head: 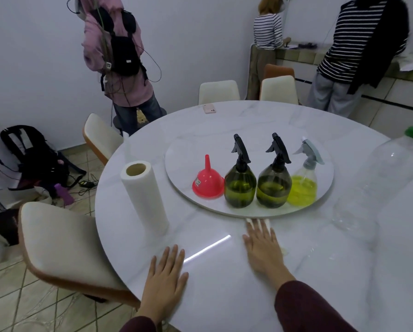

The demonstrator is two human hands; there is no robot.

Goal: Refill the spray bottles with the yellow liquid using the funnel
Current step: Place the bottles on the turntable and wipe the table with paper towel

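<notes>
Both hands lie flat on the table (224, 295), the left hand (164, 271) and right hand (260, 248) with fingers spread and nothing held; the red funnel (207, 182), mouth down, and three spray bottles (274, 173) stand in a row on the round tray (248, 137). Yellow liquid may be spilled if a narrow neck is missed or a bottle is tipped; the funnel is crowded against its neighbour. The clear bottle (378, 185) is cut off at the right edge; its contents cannot be judged.
</notes>
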